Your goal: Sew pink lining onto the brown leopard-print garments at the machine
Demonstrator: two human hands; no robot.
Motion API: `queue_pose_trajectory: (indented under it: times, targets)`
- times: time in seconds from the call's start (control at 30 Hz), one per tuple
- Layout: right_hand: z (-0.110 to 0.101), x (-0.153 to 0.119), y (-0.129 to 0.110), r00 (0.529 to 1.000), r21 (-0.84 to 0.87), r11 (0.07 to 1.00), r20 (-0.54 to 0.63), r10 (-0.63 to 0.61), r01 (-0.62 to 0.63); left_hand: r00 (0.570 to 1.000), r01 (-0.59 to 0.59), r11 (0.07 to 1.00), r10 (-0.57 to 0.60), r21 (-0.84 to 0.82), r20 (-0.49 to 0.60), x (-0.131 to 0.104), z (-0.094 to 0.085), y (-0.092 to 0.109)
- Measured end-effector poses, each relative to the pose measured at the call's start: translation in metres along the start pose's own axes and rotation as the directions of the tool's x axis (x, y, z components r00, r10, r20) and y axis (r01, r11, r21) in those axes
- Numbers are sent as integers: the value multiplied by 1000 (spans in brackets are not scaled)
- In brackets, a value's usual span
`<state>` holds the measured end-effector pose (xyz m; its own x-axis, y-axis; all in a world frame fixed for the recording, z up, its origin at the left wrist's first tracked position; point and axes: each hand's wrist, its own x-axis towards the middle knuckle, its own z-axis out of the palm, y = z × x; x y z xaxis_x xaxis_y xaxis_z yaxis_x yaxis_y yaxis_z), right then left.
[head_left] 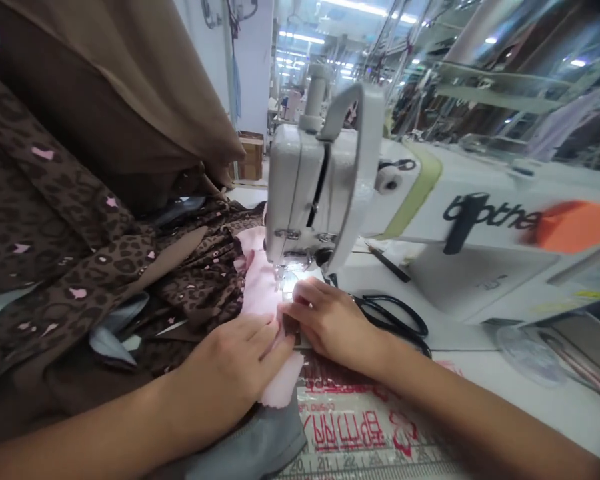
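A white sewing machine (297, 187) stands in front of me, its lamp lighting the needle area. A pale pink fabric strip (263, 287) runs under the needle area, beside dark brown leopard-print fabric (195, 287) with pink spots. My left hand (235, 357) is closed on the near part of the strip, thumb and fingers together. Close to the needle, my right hand (330, 320) has its fingers curled in a pinch by the strip's right edge. A small dark brown patch shows between the hands; what the right fingertips hold is hidden.
Black-handled scissors (395, 317) lie right of my right hand, with a dark, thin pointed tool (387, 262) behind them. A clear ruler (350, 460) crosses the near table over red printing. Brown fabric (145, 87) hangs at left. An orange piece (580, 227) is on the machine arm.
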<state>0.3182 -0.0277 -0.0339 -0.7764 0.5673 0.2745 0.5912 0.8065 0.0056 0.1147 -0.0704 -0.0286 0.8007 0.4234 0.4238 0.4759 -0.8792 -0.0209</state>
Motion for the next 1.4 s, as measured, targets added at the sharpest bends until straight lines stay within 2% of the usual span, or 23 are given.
queue_pose_trajectory:
  times: [0.13, 0.27, 0.37, 0.47, 0.57, 0.67, 0.8, 0.93, 1.03, 1.1, 1.23, 1.3, 1.4]
  targets:
    - [2, -1, 0, 1000, -1, 1000, -18, 0, 0, 996, -39, 994, 30, -105, -88, -9, -2, -5]
    - [4, -1, 2, 999, 12, 1000, -46, -8, 8, 990, -76, 995, 68, -59, -122, -15, -3, -8]
    - [4, -2, 2, 998, 26, 1000, -65, -13, 14, 985, -63, 995, 50, -73, -166, -14, 0, -3]
    - [2, -4, 1, 992, 77, 995, -108, -61, 69, 976, -72, 997, 63, -35, -209, -13, 5, -1]
    - [2, -5, 0, 983, 97, 988, -150, -102, 118, 973, -114, 993, 110, -9, -203, -10, 8, -8]
    - [3, -3, 0, 986, 54, 995, -145, -79, 87, 977, -128, 992, 126, 0, -173, -2, 5, -14]
    - [6, 0, 0, 991, 73, 997, -129, -25, 34, 995, -4, 1000, 3, -15, -102, 8, 2, -5]
    - [8, 0, 3, 984, 179, 983, -179, 5, 27, 979, 62, 995, -76, -78, -189, 13, 5, 6]
    - [7, -1, 4, 982, 211, 977, -191, 7, 34, 971, 109, 991, -123, -79, -203, 12, 8, 10]
    - [6, -3, 3, 983, 209, 977, -185, 0, 39, 967, 85, 996, -84, -6, -241, 9, 10, 12]
    - [5, -5, 0, 976, 192, 974, -202, -78, 117, 956, -28, 989, 69, 147, -284, 0, 13, 10]
    - [6, -4, 0, 974, 171, 978, -212, -82, 119, 955, -43, 992, 76, 120, -285, -3, 13, 2]
    - [7, 0, 1, 983, 132, 990, -181, -16, 41, 965, -69, 997, 76, 38, -249, -2, 14, -15]
